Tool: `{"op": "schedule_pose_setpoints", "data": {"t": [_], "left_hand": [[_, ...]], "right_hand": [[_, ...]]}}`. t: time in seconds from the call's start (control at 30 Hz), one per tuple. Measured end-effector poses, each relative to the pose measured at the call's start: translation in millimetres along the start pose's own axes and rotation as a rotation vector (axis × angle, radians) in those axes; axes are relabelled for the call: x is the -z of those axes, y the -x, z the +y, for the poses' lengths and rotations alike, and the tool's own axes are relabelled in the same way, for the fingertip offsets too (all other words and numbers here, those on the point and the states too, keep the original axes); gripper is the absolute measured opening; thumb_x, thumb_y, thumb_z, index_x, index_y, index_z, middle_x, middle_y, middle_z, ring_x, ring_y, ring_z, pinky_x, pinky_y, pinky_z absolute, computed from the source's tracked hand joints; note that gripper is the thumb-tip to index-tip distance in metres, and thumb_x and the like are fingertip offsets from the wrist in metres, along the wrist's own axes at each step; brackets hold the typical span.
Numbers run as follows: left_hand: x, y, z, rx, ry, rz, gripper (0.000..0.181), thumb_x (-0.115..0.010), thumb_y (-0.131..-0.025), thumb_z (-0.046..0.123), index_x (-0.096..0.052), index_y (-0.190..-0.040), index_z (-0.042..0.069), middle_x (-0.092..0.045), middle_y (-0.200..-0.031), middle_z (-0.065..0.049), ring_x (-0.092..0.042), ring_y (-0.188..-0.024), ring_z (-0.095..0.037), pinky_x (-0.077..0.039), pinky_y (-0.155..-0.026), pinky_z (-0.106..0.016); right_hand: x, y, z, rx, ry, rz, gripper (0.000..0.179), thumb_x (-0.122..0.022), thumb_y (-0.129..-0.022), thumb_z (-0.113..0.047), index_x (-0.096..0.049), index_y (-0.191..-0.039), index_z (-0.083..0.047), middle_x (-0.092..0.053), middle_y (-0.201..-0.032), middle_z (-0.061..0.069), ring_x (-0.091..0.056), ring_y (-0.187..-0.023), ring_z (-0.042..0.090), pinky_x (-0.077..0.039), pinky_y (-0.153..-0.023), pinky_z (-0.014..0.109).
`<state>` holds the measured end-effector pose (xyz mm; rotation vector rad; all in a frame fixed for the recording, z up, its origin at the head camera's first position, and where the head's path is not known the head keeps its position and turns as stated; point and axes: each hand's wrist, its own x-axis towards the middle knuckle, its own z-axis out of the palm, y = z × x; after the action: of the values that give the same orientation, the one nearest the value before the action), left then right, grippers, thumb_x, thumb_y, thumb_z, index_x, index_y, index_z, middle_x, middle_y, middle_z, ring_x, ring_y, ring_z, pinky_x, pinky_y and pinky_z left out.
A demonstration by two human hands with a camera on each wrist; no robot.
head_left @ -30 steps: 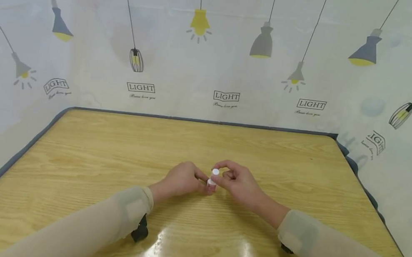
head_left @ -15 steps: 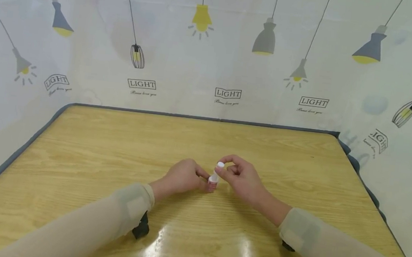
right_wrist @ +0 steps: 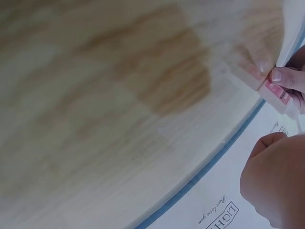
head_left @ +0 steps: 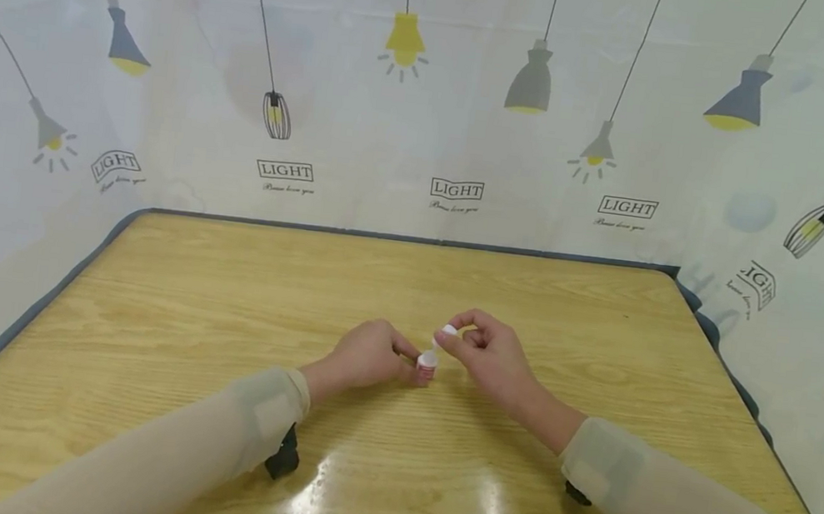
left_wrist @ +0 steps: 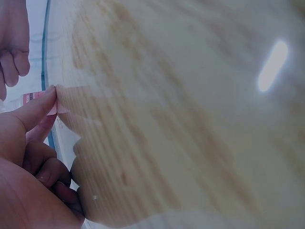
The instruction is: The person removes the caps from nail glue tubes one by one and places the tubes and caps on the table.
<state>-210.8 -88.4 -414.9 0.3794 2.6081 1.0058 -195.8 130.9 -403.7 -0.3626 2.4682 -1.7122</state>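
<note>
A small bottle (head_left: 426,371) with a pink-red label and a white top stands upright on the wooden table (head_left: 228,288). My left hand (head_left: 367,353) pinches it low down between thumb and finger; in the left wrist view the thumb covers part of the label (left_wrist: 33,96). Up and to the right, my right hand (head_left: 495,362) pinches a white cap (head_left: 449,330) between thumb and index finger, tilted and apart from the bottle. A thin whitish piece shows between cap and bottle top. In the right wrist view the cap is hidden behind the right hand (right_wrist: 276,179).
Pale fabric walls (head_left: 364,135) printed with hanging lamps surround the table's back and sides. A dark blue edge (head_left: 414,239) runs along the tabletop. A black wrist device (head_left: 283,455) sits under the left sleeve (head_left: 213,429).
My right hand has lifted the white cap up and to the right, away from the bottle, and tilted it. My left hand stays on the bottle, nearly still.
</note>
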Motion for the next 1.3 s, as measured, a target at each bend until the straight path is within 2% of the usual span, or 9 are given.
{"op": "schedule_pose_setpoints", "data": {"t": [0.43, 0.57, 0.73, 0.83, 0.9, 1.03, 1.17, 1.3], "left_hand": [[-3.2, -4.1, -3.1, -0.006, -0.003, -0.008, 0.031, -0.092, -0.081, 0.048, -0.087, -0.105, 0.029, -0.083, -0.109, 0.007, -0.072, -0.114, -0.016, -0.056, -0.100, -0.041], [-3.3, -4.9, -4.0, -0.007, -0.003, -0.012, 0.032, -0.092, -0.081, 0.048, -0.087, -0.106, 0.029, -0.083, -0.109, 0.007, -0.072, -0.113, -0.017, -0.055, -0.100, -0.042], [-3.4, -3.1, -3.4, 0.006, 0.007, -0.012, 0.032, -0.092, -0.081, 0.047, -0.087, -0.106, 0.029, -0.083, -0.111, 0.007, -0.072, -0.120, -0.021, -0.055, -0.104, -0.045], [-3.9, -2.3, -3.4, 0.011, 0.013, -0.009, 0.030, -0.092, -0.081, 0.046, -0.087, -0.105, 0.029, -0.083, -0.111, 0.007, -0.072, -0.121, -0.022, -0.055, -0.105, -0.046], [-4.2, -1.8, -3.7, 0.011, 0.017, -0.008, 0.030, -0.093, -0.081, 0.045, -0.087, -0.105, 0.029, -0.083, -0.110, 0.007, -0.072, -0.120, -0.022, -0.054, -0.104, -0.045], [-4.1, -0.7, -3.1, 0.015, 0.019, -0.008, 0.029, -0.092, -0.081, 0.045, -0.087, -0.105, 0.028, -0.083, -0.111, 0.007, -0.072, -0.118, -0.020, -0.055, -0.103, -0.044], [-4.0, -1.0, -3.4, 0.009, 0.022, -0.007, 0.030, -0.092, -0.081, 0.046, -0.087, -0.105, 0.028, -0.083, -0.110, 0.007, -0.072, -0.115, -0.018, -0.055, -0.102, -0.043], [-3.5, -1.9, -3.5, 0.006, 0.028, -0.002, 0.029, -0.092, -0.082, 0.045, -0.087, -0.105, 0.028, -0.083, -0.110, 0.008, -0.072, -0.116, -0.019, -0.055, -0.102, -0.043]], "right_hand": [[10, 5.2, 3, 0.037, 0.112, -0.042, 0.021, -0.075, -0.101, -0.030, -0.071, -0.112, -0.012, -0.048, -0.071, -0.002, -0.035, -0.055, 0.009, -0.034, -0.054, 0.024], [13, 7.6, 4, 0.043, 0.148, -0.054, 0.021, -0.074, -0.102, -0.031, -0.071, -0.113, -0.013, -0.053, -0.077, 0.002, -0.038, -0.058, 0.010, -0.036, -0.055, 0.024], [19, 10.5, 6, 0.061, 0.184, -0.107, 0.021, -0.071, -0.104, -0.027, -0.068, -0.115, -0.010, -0.065, -0.096, 0.009, -0.059, -0.076, 0.015, -0.051, -0.065, 0.025], [23, 11.6, 8, 0.039, 0.200, -0.138, 0.019, -0.071, -0.104, -0.028, -0.069, -0.113, -0.011, -0.068, -0.106, 0.009, -0.069, -0.088, 0.021, -0.057, -0.072, 0.028], [25, 12.1, 9, 0.018, 0.202, -0.159, 0.018, -0.072, -0.104, -0.029, -0.070, -0.111, -0.012, -0.069, -0.108, 0.010, -0.070, -0.087, 0.023, -0.056, -0.070, 0.029], [27, 13.2, 10, -0.023, 0.191, -0.195, 0.015, -0.076, -0.101, -0.026, -0.071, -0.108, -0.014, -0.070, -0.112, 0.011, -0.068, -0.073, 0.023, -0.050, -0.059, 0.029], [26, 13.8, 11, -0.044, 0.178, -0.220, 0.016, -0.078, -0.099, -0.022, -0.070, -0.108, -0.013, -0.070, -0.113, 0.011, -0.057, -0.060, 0.016, -0.045, -0.052, 0.027], [25, 12.6, 12, -0.058, 0.168, -0.244, 0.018, -0.079, -0.098, -0.022, -0.069, -0.109, -0.013, -0.069, -0.111, 0.010, -0.049, -0.054, 0.012, -0.043, -0.051, 0.027]]}}
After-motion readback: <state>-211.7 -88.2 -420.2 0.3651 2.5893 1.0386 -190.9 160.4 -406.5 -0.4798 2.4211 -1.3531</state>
